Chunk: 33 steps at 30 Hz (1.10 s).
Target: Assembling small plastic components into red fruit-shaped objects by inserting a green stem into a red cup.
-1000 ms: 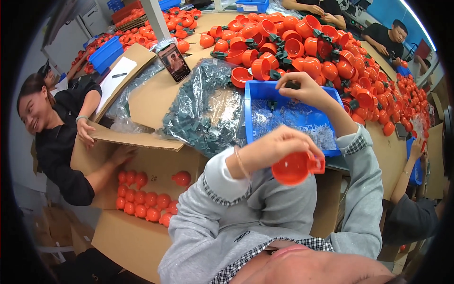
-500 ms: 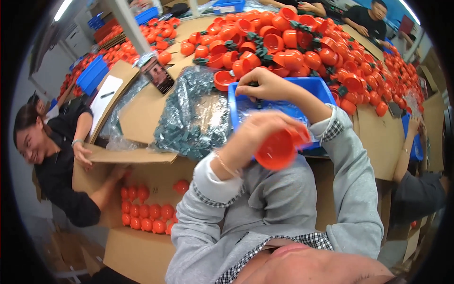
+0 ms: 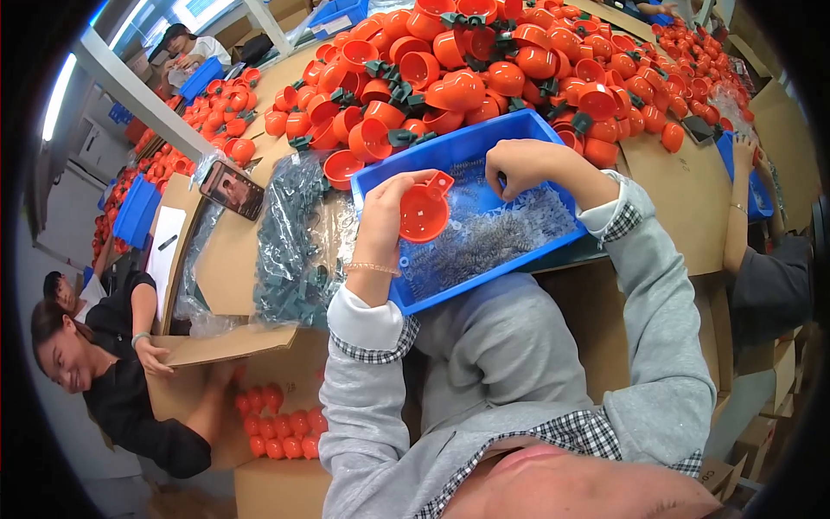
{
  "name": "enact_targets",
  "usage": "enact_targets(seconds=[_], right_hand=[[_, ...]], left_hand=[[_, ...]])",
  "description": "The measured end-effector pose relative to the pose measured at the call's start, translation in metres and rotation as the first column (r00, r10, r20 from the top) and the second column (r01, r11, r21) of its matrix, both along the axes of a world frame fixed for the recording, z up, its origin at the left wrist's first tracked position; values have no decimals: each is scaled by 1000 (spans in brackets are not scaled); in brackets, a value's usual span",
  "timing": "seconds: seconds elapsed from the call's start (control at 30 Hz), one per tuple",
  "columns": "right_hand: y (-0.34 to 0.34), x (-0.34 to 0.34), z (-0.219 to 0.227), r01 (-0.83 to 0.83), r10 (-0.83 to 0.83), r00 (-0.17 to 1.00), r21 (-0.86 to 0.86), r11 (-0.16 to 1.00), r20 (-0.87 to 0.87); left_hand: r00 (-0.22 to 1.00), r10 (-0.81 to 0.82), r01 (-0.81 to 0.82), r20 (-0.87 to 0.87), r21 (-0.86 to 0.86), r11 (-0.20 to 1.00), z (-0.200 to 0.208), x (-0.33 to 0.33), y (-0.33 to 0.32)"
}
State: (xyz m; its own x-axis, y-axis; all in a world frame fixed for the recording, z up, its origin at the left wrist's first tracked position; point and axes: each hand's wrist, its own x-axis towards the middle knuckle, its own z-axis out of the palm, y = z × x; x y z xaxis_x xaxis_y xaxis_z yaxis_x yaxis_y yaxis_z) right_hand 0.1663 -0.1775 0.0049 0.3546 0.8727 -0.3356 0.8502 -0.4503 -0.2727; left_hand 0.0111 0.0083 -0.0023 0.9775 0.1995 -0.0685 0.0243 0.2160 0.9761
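Note:
My left hand (image 3: 380, 221) is closed on the edge of a red-orange plastic cup-shaped part (image 3: 424, 210), its hollow side showing and a small holed tab at its upper edge. My right hand (image 3: 527, 170) is over the right part of a blue plastic bin (image 3: 510, 130), its fingers pinched together. A small dark piece shows at those fingertips, too small to name. Inside the bin lie a heap of small grey metal springs (image 3: 475, 246) and many small clear pieces (image 3: 527, 216). Cup and bin are directly in front of me, above my knees.
Red-orange cups with dark green clips (image 3: 467, 86) pile up behind the bin. Left of it lie a clear bag of green parts (image 3: 298, 233) and a phone (image 3: 232, 189). A person (image 3: 95, 363) reaches into a carton holding rows of red pieces (image 3: 281, 424).
My view has swung, so the bin sits more to the left. The cup has moved up and left, from over my lap to the bin's left part, and now shows its hollow side clearly.

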Motion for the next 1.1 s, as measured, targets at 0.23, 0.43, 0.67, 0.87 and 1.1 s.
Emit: enact_targets(seconds=[0.23, 0.43, 0.67, 0.87, 1.1], right_hand=[[5, 0, -10, -1, -10, 989, 75, 997, 146], [9, 5, -15, 22, -25, 998, 58, 998, 53], [13, -8, 16, 326, -68, 887, 516, 792, -457], [33, -29, 19, -19, 119, 990, 749, 663, -80], [35, -34, 25, 46, 82, 986, 700, 712, -149]], left_hand=[[1000, 4, -5, -17, -66, 998, -3, 0, 6], [999, -5, 2, -34, -100, 995, 3, -1, 1], [997, 21, -29, -78, -113, 993, 5, -3, 0], [998, 3, -6, -60, -46, 999, -8, 3, 4], [999, 22, -23, -31, -42, 999, -10, 5, 4]])
